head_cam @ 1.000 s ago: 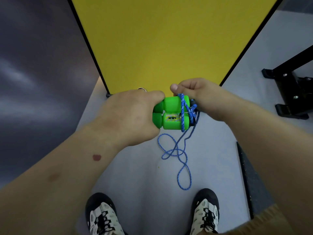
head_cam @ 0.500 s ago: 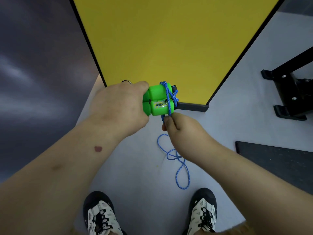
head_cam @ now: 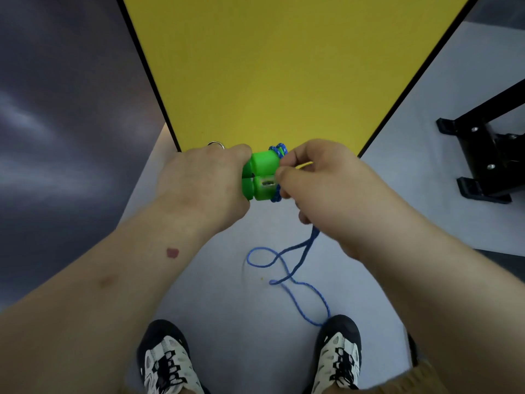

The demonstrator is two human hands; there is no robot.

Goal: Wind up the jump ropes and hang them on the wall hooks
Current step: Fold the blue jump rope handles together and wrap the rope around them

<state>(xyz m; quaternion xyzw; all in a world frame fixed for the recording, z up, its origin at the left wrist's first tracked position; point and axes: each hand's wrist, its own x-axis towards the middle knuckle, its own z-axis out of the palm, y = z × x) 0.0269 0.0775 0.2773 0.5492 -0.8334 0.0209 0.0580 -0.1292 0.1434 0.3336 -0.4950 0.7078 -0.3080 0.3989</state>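
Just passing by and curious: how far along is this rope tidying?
Partly done. A few turns of blue braided cord already circle the paired green plastic handles, gripped by the left hand. The right hand holds the cord. Loose loops near the shoes remain; no hook visible.

The two green handles (head_cam: 262,174) are looking like smooth, slightly glossy plastic, the blue rope (head_cam: 295,268) is showing a braided, matt cord texture, the yellow panel (head_cam: 270,66) is appearing flat and matt, and the black stand (head_cam: 488,155) is looking like painted metal with shiny bolts.
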